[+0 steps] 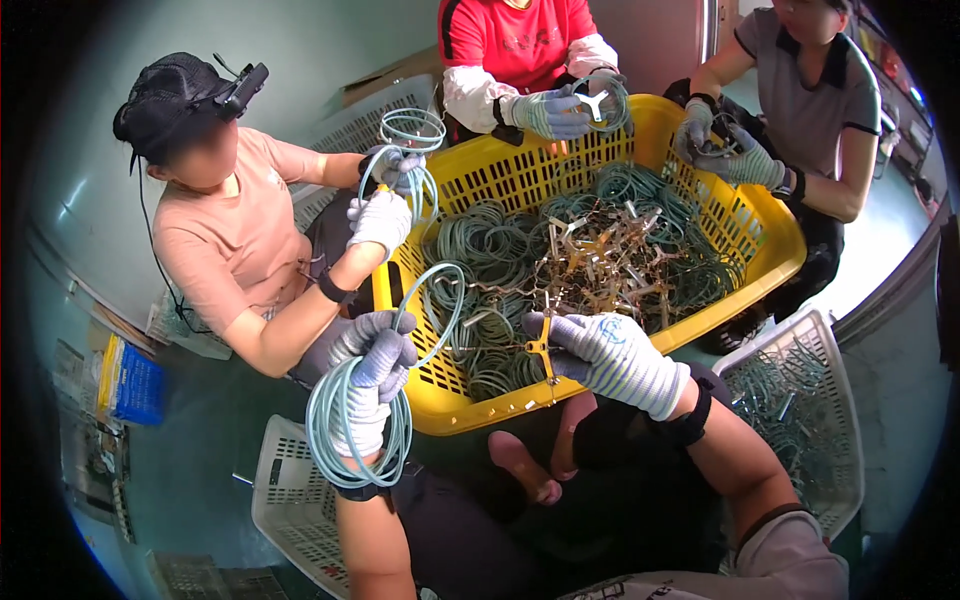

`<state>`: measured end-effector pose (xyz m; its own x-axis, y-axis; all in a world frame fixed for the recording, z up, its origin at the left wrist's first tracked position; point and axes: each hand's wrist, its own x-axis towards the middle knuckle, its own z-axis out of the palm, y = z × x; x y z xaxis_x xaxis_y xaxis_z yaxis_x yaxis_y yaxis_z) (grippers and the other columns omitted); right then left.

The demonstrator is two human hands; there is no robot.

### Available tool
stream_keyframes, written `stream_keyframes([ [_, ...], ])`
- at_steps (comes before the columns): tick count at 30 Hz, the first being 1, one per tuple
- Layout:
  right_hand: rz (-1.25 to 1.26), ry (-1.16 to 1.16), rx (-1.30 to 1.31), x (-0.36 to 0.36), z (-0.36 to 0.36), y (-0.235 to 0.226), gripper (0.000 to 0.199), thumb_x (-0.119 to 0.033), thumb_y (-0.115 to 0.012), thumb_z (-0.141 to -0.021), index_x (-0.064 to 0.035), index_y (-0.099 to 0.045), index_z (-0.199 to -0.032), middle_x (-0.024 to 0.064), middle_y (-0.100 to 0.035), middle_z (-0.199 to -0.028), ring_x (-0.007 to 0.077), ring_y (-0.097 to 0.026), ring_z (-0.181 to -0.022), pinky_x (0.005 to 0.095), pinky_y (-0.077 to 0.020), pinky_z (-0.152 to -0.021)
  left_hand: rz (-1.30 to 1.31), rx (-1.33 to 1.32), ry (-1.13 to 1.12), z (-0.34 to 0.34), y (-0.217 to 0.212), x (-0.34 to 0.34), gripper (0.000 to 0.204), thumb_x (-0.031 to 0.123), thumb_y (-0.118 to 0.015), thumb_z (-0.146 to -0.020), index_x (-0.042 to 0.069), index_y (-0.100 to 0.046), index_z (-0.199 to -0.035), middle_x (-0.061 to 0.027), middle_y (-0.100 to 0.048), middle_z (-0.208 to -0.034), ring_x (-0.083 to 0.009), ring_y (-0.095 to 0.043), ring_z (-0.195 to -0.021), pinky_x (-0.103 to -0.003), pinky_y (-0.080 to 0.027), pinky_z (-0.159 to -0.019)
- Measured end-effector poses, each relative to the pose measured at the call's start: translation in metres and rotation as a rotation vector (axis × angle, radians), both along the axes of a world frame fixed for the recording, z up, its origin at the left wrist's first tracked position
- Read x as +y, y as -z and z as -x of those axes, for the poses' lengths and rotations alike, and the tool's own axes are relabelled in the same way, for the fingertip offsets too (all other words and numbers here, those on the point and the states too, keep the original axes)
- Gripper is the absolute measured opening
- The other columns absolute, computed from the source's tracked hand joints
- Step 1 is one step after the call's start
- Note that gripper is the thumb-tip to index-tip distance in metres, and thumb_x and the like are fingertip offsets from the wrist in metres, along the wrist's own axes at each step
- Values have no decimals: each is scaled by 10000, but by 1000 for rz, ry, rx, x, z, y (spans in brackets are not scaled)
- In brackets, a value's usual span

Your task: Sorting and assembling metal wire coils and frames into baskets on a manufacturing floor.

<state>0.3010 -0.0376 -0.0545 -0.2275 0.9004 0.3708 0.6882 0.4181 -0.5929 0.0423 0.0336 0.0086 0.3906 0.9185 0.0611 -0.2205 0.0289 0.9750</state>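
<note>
My left hand (375, 352), in a grey and white knit glove, is closed on a thin pale blue hoop (461, 300) that arcs up toward the yellow basket. Several more hoops (318, 425) hang as a coil around that hand and wrist. Over the basket's near edge, my right hand (605, 360), in a striped glove, pinches a yellow three-armed piece (541, 347) between thumb and fingers. Below both hands' level, the large yellow basket (455, 415) holds many blue-green hoops (490, 240) and a tangled heap of clear and amber three-armed pieces (605, 260).
Three gloved co-workers surround the basket: one at left with hoops (412, 125), one at the far side with a hoop and white three-armed piece (594, 104), one at right. White crates stand at my left (275, 480) and right (845, 420), the right one holding small clear pieces.
</note>
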Motion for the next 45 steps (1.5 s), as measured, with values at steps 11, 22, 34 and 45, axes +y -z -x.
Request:
stream_keyframes([
  [11, -136, 204, 108, 2, -2, 22, 475, -192, -660, -778, -115, -507, -1222, 111, -637, -910, 300, -627, -765, 357, -507, -643, -229, 192, 19, -10, 6, -13, 172, -30, -650, -781, -21, -648, -953, -67, -658, -873, -94, -596, -764, -227, -484, -737],
  [22, 149, 57, 762, 1, 1, 15, 188, -131, -615, -863, -33, -535, -1002, 13, -562, -791, 88, -512, -720, 237, -439, -689, -211, 232, 280, -20, 20, -7, 348, -96, -615, -753, 75, -554, -1050, -61, -609, -964, -93, -591, -818, -214, -464, -656],
  [34, 334, -38, 1040, -9, 8, -5, 302, -136, -636, -860, -17, -553, -1125, -31, -591, -960, 50, -515, -879, 213, -425, -817, -678, 528, -78, -15, 1, -3, 288, -117, -586, -725, 61, -601, -950, -64, -574, -1025, -152, -594, -836, -256, -493, -677],
  [45, 574, -57, 1249, -13, 16, -11, 152, -249, -587, -896, -97, -587, -908, -44, -523, -745, 28, -413, -559, 167, -325, -505, 127, -175, 61, -40, 8, -23, 296, -70, -620, -788, 47, -480, -1021, -58, -544, -850, -97, -569, -673, -206, -491, -567],
])
